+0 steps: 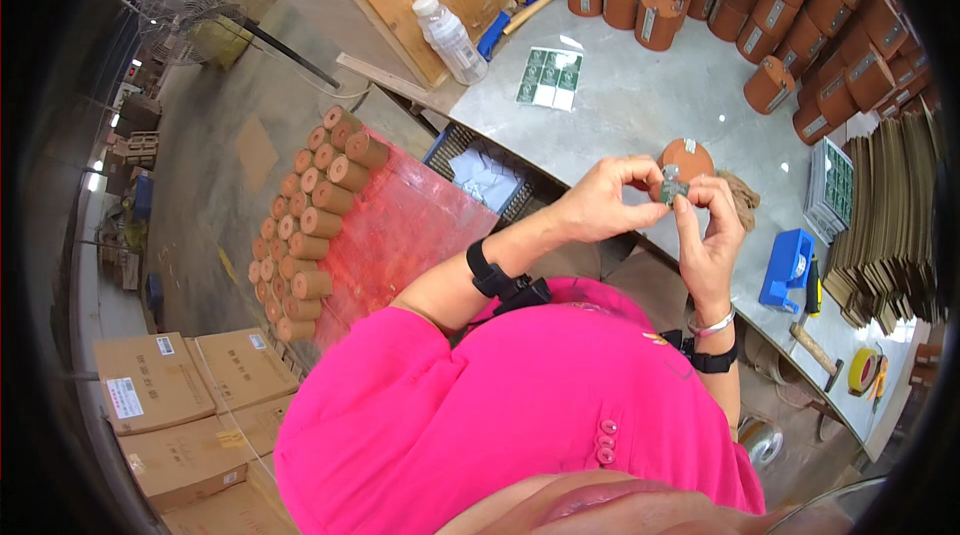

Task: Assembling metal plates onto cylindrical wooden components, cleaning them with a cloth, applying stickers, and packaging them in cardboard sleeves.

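Note:
Between my hands, over the near edge of the grey table, is a small green sticker (673, 192). Fingertips of my left hand (606, 201) pinch it from one side. On the other side, the thumb and fingers of my right hand (710, 240) close on it too. Just beyond the fingers stands a reddish-brown cylinder (688, 155) with a small pale tag on its top, partly hidden by my hands. A crumpled brown cloth or glove (742, 197) lies beside my right hand. Farther back on the table rests a sheet of green stickers (550, 78), some of its places bare white.
Stacked reddish-brown cylinders (770, 10) line the far right. A clear bottle (452, 40) stands at the back left. To the right are a blue tape dispenser (787, 270), a hammer (815, 350), yellow tape (862, 372) and stacked cardboard sheets (885, 220). More cylinders (310, 220) sit on a red surface, left.

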`<action>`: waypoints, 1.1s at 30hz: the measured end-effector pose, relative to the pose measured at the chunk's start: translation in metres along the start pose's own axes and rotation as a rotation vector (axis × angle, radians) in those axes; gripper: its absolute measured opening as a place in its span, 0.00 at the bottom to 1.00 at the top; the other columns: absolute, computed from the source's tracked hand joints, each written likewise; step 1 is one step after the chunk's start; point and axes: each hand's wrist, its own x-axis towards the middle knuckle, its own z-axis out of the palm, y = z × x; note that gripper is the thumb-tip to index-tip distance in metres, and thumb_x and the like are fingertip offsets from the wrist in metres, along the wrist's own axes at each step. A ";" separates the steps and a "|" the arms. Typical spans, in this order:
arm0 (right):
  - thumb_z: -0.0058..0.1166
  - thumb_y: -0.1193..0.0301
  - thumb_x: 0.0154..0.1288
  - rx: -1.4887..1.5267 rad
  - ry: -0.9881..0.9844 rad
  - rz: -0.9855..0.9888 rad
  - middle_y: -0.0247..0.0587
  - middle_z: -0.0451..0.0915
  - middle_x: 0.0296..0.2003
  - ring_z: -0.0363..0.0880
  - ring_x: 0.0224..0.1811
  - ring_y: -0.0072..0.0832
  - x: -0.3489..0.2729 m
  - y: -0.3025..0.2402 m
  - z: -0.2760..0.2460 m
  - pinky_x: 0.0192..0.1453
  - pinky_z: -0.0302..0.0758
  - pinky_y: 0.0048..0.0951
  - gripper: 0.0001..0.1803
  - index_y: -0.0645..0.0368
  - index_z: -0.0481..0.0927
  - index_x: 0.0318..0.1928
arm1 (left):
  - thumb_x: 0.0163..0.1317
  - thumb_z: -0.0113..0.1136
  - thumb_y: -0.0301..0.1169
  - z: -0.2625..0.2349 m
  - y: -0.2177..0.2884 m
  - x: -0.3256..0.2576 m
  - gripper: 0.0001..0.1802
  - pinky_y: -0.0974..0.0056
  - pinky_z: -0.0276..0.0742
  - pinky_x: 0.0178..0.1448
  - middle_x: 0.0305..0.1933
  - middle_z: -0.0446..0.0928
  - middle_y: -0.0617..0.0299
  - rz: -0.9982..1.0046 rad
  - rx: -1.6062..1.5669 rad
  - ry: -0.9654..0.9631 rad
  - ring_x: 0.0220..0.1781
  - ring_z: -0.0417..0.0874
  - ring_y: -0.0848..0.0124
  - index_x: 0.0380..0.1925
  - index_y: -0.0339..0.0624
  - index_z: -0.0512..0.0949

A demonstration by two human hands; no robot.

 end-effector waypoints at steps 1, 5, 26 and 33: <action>0.56 0.82 0.63 0.000 0.005 0.009 0.39 0.75 0.37 0.73 0.39 0.26 -0.001 0.000 0.000 0.46 0.70 0.25 0.05 0.64 0.73 0.32 | 0.58 0.66 0.24 0.001 -0.003 0.000 0.06 0.66 0.72 0.58 0.39 0.79 0.66 -0.022 -0.041 0.004 0.47 0.77 0.77 0.34 0.38 0.79; 0.55 0.80 0.65 -0.012 0.142 0.024 0.37 0.73 0.38 0.70 0.40 0.24 -0.006 0.016 -0.009 0.47 0.68 0.24 0.05 0.64 0.72 0.34 | 0.53 0.73 0.27 0.005 -0.016 0.000 0.41 0.60 0.74 0.59 0.53 0.73 0.61 -0.157 -0.233 0.063 0.54 0.79 0.68 0.65 0.42 0.61; 0.54 0.74 0.71 0.116 0.201 0.300 0.27 0.71 0.29 0.66 0.31 0.14 -0.046 0.068 -0.025 0.36 0.66 0.19 0.08 0.62 0.72 0.34 | 0.42 0.81 0.39 0.024 -0.097 0.047 0.50 0.58 0.68 0.67 0.58 0.72 0.52 0.024 0.248 0.184 0.61 0.74 0.60 0.64 0.36 0.65; 0.54 0.74 0.72 0.169 0.231 0.325 0.26 0.71 0.29 0.66 0.31 0.12 -0.037 0.062 -0.023 0.36 0.66 0.17 0.08 0.60 0.72 0.34 | 0.71 0.52 0.56 0.008 -0.061 0.044 0.33 0.65 0.76 0.57 0.54 0.76 0.63 -0.255 -0.506 0.258 0.54 0.77 0.75 0.62 0.42 0.68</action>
